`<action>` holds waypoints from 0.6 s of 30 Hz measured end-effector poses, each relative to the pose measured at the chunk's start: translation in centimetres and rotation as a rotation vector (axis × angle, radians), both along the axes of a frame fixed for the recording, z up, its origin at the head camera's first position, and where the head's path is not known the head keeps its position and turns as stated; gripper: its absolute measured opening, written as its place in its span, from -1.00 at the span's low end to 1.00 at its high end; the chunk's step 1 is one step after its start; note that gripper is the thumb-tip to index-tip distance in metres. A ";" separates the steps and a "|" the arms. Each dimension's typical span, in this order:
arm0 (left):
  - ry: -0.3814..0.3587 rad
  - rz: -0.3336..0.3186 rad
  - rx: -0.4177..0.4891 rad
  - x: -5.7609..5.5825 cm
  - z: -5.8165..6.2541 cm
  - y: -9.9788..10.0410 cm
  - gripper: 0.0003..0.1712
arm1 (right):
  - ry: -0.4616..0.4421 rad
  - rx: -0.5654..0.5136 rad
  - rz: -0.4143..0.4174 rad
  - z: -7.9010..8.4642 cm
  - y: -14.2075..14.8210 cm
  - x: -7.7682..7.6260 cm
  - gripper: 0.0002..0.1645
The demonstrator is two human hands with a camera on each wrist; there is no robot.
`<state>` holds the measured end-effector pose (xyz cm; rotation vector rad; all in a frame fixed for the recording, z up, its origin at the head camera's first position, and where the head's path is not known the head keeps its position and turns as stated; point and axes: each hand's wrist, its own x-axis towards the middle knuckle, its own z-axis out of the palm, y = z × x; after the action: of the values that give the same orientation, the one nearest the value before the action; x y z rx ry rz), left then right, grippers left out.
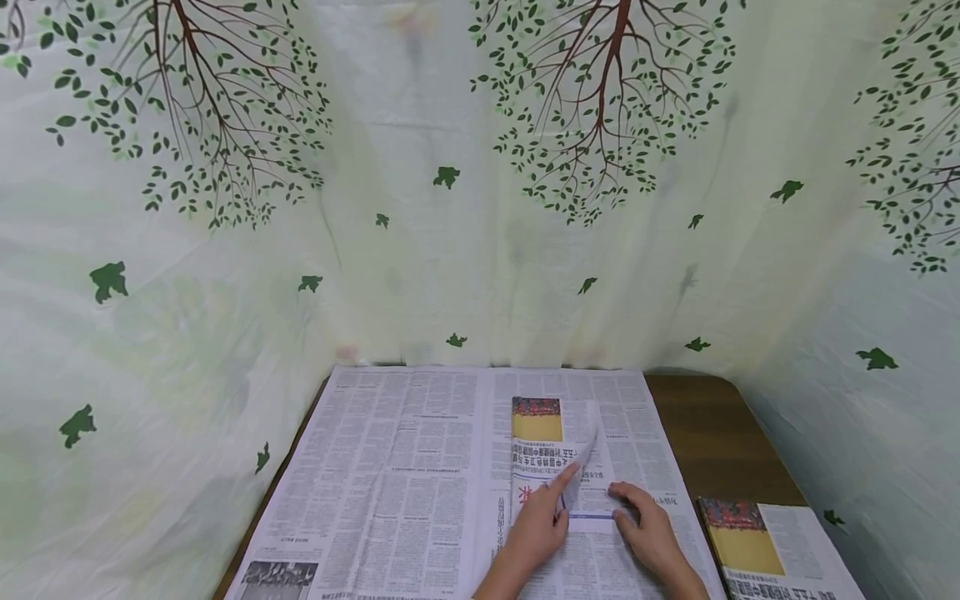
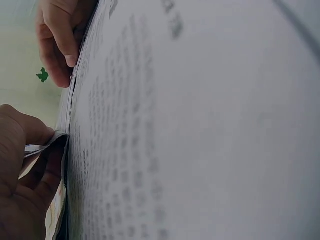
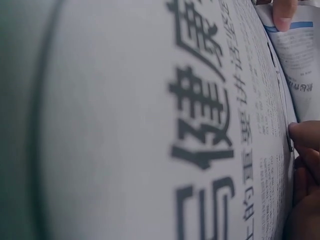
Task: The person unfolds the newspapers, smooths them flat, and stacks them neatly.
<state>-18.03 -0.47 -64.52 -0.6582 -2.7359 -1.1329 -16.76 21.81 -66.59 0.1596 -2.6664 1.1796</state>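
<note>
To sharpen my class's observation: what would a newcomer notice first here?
Probably the pale cloth-like backdrop with green, leafy branches, filling the head view's upper half. Below, right of centre, the left hand pinches a page of a folded white newspaper with a red and yellow picture.

Low in the head view, right of centre, I see a left hand (image 1: 537, 523) and a right hand (image 1: 649, 530), both bare down to the frame's bottom edge.

White newspaper (image 1: 542, 457) with yellow block (image 1: 536, 428) and mottled, perhaps red-and-dark band (image 1: 536, 407)
</note>
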 end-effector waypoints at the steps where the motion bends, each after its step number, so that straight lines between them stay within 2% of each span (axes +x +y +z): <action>1: 0.009 0.003 0.006 0.0 -0.1 -0.1 -0.16 | 0.034 0.028 0.013 -0.1 -0.1 0.0 -0.56; 6: 0.038 0.007 0.038 0.1 -0.5 -0.4 -0.38 | 0.165 0.230 0.091 0.1 -0.5 0.2 -0.57; 11: 0.095 0.045 0.027 -0.2 -0.3 -0.8 -0.27 | 0.123 0.331 0.148 1.0 -0.7 -0.1 -0.51; 15: 0.094 0.058 0.038 -0.2 0.1 -1.2 -0.14 | 0.079 0.352 0.154 1.3 -0.6 -0.2 -0.47; 18: 0.105 0.063 0.068 -0.3 0.4 -1.7 -0.15 | 0.079 0.355 0.156 1.2 -0.6 -0.1 -0.45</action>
<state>-18.32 -2.14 -64.13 -0.6006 -2.6000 -1.1378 -16.85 21.24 -65.39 0.4683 -2.8086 0.7075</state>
